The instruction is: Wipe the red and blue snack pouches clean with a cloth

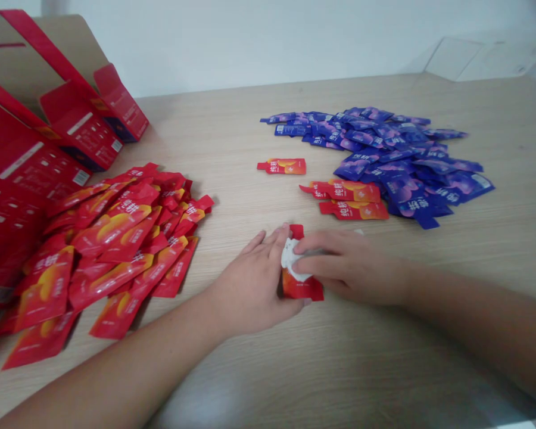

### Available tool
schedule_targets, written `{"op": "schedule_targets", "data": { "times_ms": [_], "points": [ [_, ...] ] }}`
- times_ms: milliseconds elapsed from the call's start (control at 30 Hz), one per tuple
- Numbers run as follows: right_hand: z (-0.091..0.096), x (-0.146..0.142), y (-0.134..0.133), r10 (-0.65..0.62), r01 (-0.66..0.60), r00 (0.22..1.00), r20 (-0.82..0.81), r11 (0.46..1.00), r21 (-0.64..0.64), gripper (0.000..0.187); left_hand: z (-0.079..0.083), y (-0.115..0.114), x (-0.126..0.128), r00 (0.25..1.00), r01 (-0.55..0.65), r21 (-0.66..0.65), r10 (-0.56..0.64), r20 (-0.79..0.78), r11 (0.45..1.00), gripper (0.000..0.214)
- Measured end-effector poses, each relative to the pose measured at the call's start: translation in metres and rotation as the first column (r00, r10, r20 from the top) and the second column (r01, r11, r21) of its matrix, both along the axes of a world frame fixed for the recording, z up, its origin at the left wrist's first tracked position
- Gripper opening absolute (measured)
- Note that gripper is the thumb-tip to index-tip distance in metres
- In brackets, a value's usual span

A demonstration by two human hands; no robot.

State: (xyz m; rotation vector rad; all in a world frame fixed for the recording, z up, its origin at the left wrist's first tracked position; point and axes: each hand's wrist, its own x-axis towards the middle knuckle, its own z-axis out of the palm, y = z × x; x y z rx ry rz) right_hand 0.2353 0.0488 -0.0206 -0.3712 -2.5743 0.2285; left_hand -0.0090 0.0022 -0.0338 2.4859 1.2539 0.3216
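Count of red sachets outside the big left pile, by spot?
Lone red sachet: 1
Red sachets beside the blue sachet pile: 2
Red sachet under the left hand and right hand: 1
Total: 4

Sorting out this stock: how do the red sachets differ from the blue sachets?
The red sachets are red with an orange-yellow pattern, while the blue sachets are blue with a pink-purple pattern. The red sachets lie in a heap at the left beside red cartons; the blue sachets lie farther off to the right. Both are flat spouted pouches lying loose on the wooden table.
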Motion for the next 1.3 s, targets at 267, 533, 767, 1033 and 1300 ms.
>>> {"op": "schedule_targets", "data": {
  "times_ms": [267, 533, 767, 1033, 1300],
  "points": [
    [0.011, -0.006, -0.002, 0.132, -0.058, 0.979, 0.155, 0.911, -0.407, 0.013, 0.002, 0.000, 0.000, 1.000, -0.003, -0.002, 0.003, -0.021, 1.000, 0.114],
    [-0.001, -0.007, -0.002, -0.162, 0.217, 0.967, 0.197, 0.929, -0.301, 0.034, 0.003, 0.000, 0.002, 0.999, -0.027, -0.007, 0.027, -0.037, 1.000, 0.115],
    [-0.012, -0.001, 0.025, -0.355, 0.379, 0.914, 0.196, 0.920, -0.103, 0.018, 0.004, 0.000, 0.003, 1.000, -0.016, -0.021, 0.016, -0.010, 1.000, 0.115],
    [0.019, -0.001, -0.002, 0.047, 0.013, 0.992, 0.120, 0.891, -0.454, 0.021, 0.003, 0.001, 0.002, 0.999, -0.015, -0.009, 0.015, -0.032, 1.000, 0.112],
    [0.025, -0.013, -0.008, 0.137, 0.022, 0.953, 0.271, 0.860, -0.510, 0.023, 0.002, 0.000, -0.001, 1.000, -0.001, -0.013, 0.001, -0.006, 1.000, 0.107]
  ]
}}
